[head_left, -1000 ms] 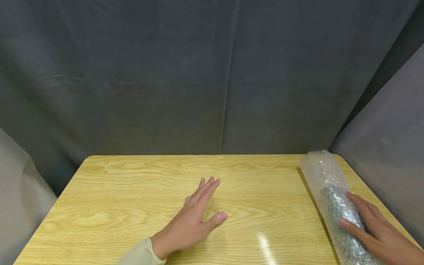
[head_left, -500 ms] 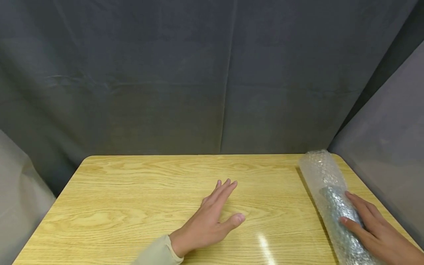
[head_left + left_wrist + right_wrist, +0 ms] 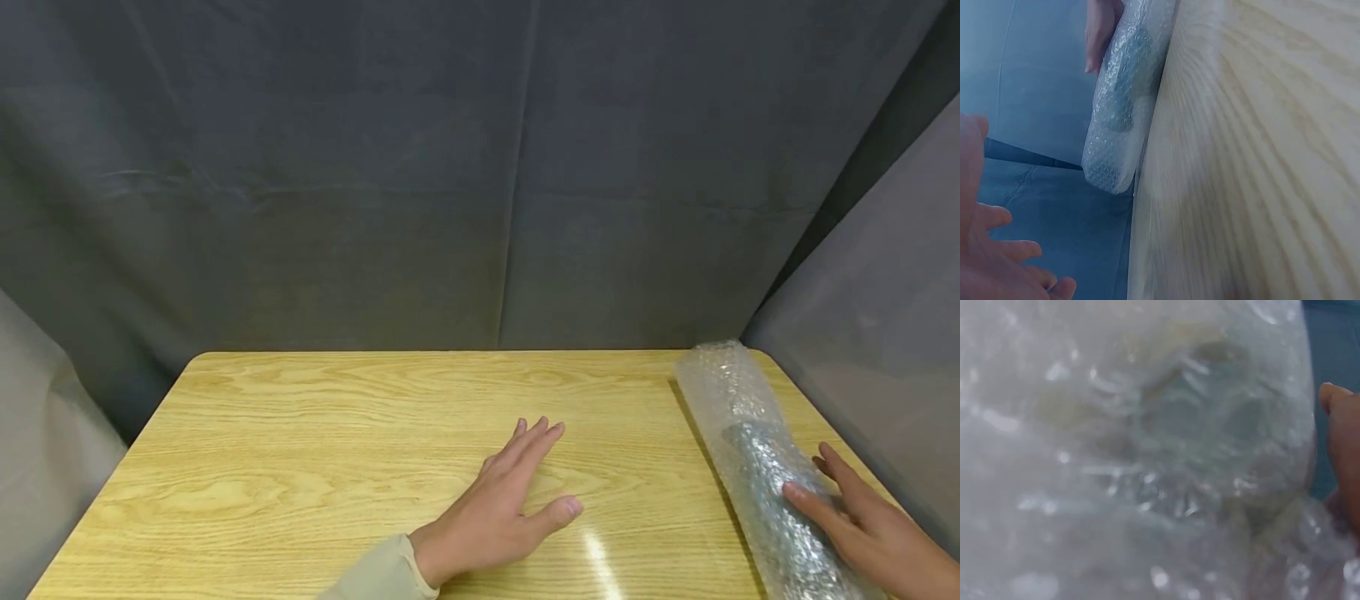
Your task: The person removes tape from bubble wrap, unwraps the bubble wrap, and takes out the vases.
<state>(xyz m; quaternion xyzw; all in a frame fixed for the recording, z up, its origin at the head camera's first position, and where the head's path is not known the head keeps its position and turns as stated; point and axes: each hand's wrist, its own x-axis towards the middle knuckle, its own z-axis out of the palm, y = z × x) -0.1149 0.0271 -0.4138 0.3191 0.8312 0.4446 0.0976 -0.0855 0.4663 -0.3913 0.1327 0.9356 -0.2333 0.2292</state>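
Note:
A long bundle of clear bubble wrap (image 3: 738, 396) with something greenish inside lies along the table's right side; what it holds cannot be made out. My right hand (image 3: 873, 525) is at the bundle's right side. Its thumb lies over the wrap, while the fingers are spread and extended beyond the right edge. In the right wrist view the blurred bubble wrap (image 3: 1085, 475) fills most of the picture, with part of the hand at the right edge. My left hand (image 3: 498, 517) is over the middle of the table, fingers extended and thumb apart, holding nothing. The left wrist view shows its fingers (image 3: 1019, 250).
The wood-grain table (image 3: 300, 467) has rounded far corners. Dark grey cloth (image 3: 337, 183) hangs behind it, and lighter cloth (image 3: 885, 292) hangs close along the right side, with more pale cloth (image 3: 45, 450) at the left.
My left hand has moved right across the table and slightly toward me. The right hand's fingers have come off the wrap and shifted right. The bundle stays nearly where it was.

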